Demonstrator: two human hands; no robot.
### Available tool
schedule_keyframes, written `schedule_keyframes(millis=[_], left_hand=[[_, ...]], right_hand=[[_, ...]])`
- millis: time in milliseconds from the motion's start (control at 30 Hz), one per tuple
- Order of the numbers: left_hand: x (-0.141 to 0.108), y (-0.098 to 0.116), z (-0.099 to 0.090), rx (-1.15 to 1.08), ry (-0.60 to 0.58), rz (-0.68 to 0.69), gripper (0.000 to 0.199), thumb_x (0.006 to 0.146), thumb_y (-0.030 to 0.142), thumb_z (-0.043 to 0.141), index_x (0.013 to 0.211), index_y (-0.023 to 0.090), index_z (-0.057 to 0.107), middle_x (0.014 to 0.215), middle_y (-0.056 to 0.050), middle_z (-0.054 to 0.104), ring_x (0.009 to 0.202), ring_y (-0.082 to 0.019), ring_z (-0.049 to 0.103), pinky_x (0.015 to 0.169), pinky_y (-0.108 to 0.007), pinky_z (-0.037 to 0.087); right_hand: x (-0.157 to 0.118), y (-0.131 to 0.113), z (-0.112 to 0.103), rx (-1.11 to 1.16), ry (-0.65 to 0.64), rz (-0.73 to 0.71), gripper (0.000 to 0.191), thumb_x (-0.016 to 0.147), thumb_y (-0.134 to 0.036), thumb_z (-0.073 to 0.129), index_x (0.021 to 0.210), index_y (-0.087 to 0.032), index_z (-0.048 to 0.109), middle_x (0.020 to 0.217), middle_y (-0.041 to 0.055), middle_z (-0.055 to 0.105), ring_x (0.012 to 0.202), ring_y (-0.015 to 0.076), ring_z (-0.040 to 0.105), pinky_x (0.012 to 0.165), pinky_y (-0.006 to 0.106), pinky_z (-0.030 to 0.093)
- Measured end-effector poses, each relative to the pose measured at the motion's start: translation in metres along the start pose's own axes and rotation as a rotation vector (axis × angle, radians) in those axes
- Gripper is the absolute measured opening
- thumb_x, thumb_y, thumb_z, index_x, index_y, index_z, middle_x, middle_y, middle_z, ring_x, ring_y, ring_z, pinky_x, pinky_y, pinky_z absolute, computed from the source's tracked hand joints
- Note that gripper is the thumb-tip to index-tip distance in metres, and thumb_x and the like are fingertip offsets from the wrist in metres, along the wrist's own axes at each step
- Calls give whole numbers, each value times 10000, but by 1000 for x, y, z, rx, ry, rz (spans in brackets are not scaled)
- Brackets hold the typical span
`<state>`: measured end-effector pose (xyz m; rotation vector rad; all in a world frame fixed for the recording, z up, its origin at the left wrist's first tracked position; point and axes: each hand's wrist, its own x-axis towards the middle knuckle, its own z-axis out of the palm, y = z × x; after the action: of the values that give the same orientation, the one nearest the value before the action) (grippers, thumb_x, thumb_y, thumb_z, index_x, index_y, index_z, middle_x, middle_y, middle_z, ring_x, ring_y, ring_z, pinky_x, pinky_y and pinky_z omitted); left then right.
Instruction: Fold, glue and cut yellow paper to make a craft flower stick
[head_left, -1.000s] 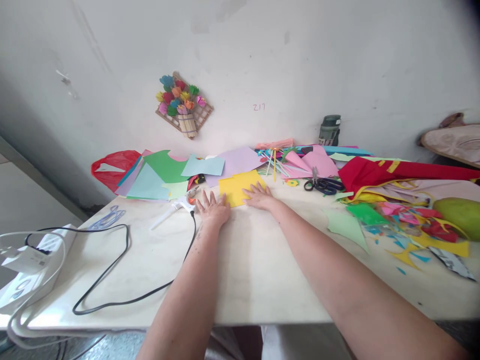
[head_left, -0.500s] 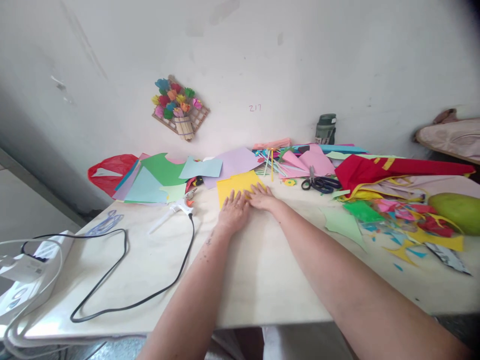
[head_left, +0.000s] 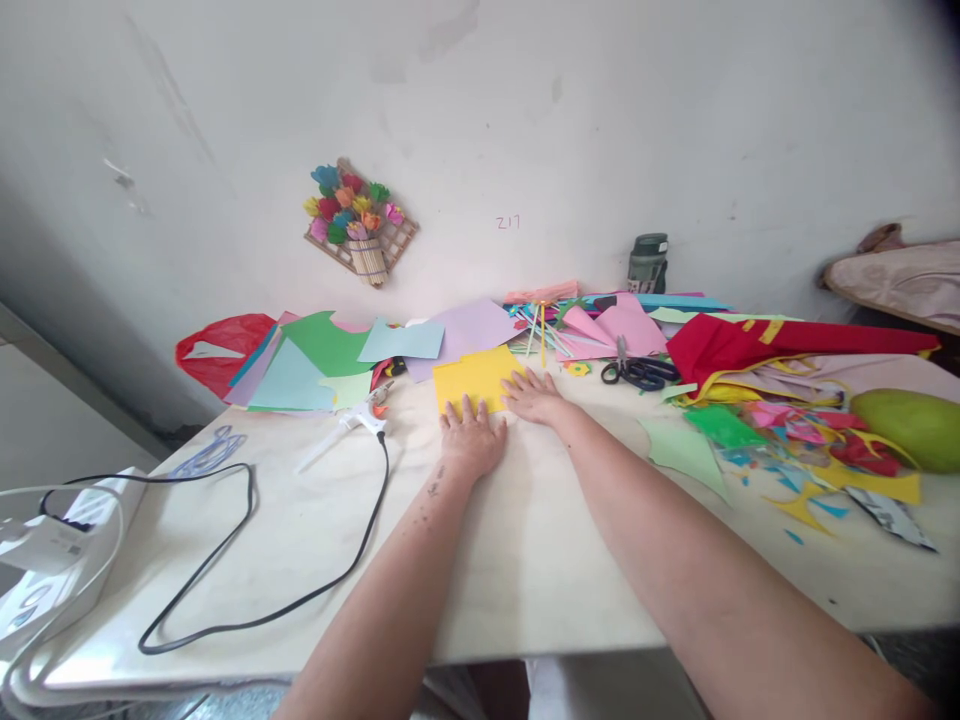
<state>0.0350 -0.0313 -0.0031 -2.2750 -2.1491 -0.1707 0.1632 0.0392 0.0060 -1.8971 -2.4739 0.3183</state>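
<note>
A yellow paper [head_left: 474, 376] lies on the pale table in the middle of the view. My left hand [head_left: 472, 440] rests flat with spread fingers on the paper's near edge. On its right edge lie the fingertips of my right hand [head_left: 532, 398], also spread and flat. Neither hand grasps anything. Behind the yellow paper are a light purple sheet [head_left: 469, 325] and a light blue sheet [head_left: 401, 341]. A white glue gun [head_left: 366, 415] lies to the left of my hands, its black cord looping over the table.
Dark-handled scissors [head_left: 641, 373] lie to the right. Farther right are a red cloth [head_left: 720, 345], paper scraps and a green rounded object [head_left: 907, 428]. A white power strip [head_left: 97, 530] stands at the left. A bottle [head_left: 647, 264] stands by the wall.
My two hands have moved apart. The left has slid back toward the paper's near edge, and the right has shifted slightly right, uncovering more of the yellow paper.
</note>
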Motion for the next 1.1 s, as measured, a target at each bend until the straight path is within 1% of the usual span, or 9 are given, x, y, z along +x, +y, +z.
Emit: schedule_keyframes(millis=[167, 300, 433, 500, 567, 667, 767, 1000, 1100], left_hand=[[0, 0, 1, 5, 28, -8, 678, 788, 586, 165, 1345, 209, 246, 1423, -124, 151, 1274, -383, 76, 989, -533, 105], [0, -1, 0, -4, 11, -2, 643, 778, 607, 163, 1332, 294, 252, 1426, -95, 156, 1268, -399, 85, 975, -553, 103], [0, 0, -2, 0, 2, 1, 633, 776, 609, 153, 1329, 315, 250, 1427, -83, 158, 1265, -405, 88, 972, -555, 99], [-1, 1, -2, 3, 2, -2, 634, 776, 609, 153, 1329, 316, 250, 1427, -79, 159, 1264, -405, 89, 973, -553, 98], [-1, 1, -2, 0, -1, -7, 637, 774, 613, 154, 1328, 315, 253, 1427, -77, 160, 1263, -409, 87, 972, -553, 98], [-1, 0, -1, -8, 7, -6, 636, 774, 613, 154, 1329, 318, 252, 1427, -70, 164, 1262, -411, 85, 972, -551, 101], [1, -3, 1, -14, 16, 7, 603, 789, 589, 153, 1329, 335, 240, 1429, -58, 161, 1269, -394, 87, 980, -539, 102], [3, -8, 2, -9, 36, 18, 540, 822, 523, 153, 1321, 345, 258, 1427, -33, 176, 1286, -353, 59, 997, -531, 63], [3, -8, 2, -8, 33, 12, 530, 829, 503, 153, 1320, 340, 266, 1429, -24, 172, 1291, -336, 51, 1001, -530, 48]], right_hand=[[2, 3, 1, -8, 6, 4, 559, 842, -460, 154, 1371, -281, 128, 1444, -34, 18, 1304, 201, -65, 1016, 467, -56], [1, 1, 2, -6, 10, 12, 555, 843, -452, 159, 1371, -280, 132, 1443, -38, 28, 1306, 208, -50, 1013, 483, -43], [3, 2, 6, 25, 44, 12, 549, 844, -459, 180, 1364, -285, 164, 1443, -36, 58, 1307, 221, -16, 1013, 490, -23], [4, 4, 8, 53, 117, 26, 534, 848, -447, 191, 1354, -276, 207, 1441, -14, 98, 1304, 228, 42, 1011, 491, 30], [4, 7, 8, 86, 228, 77, 498, 856, -406, 200, 1319, -253, 301, 1416, 29, 205, 1277, 238, 163, 994, 478, 130], [2, 13, 5, 102, 387, 210, 426, 845, -329, 264, 1159, -182, 513, 1237, 114, 456, 1153, 262, 356, 914, 422, 272], [0, 17, 0, 94, 484, 300, 357, 811, -279, 347, 1001, -134, 613, 1069, 156, 544, 1068, 279, 419, 854, 388, 311], [4, 16, -6, 151, 416, 370, 364, 746, -328, 490, 1011, -102, 597, 1023, 177, 560, 1018, 276, 475, 837, 376, 323], [3, 13, -7, 175, 395, 362, 297, 730, -274, 510, 963, -123, 615, 990, 157, 577, 1010, 266, 484, 840, 373, 330]])
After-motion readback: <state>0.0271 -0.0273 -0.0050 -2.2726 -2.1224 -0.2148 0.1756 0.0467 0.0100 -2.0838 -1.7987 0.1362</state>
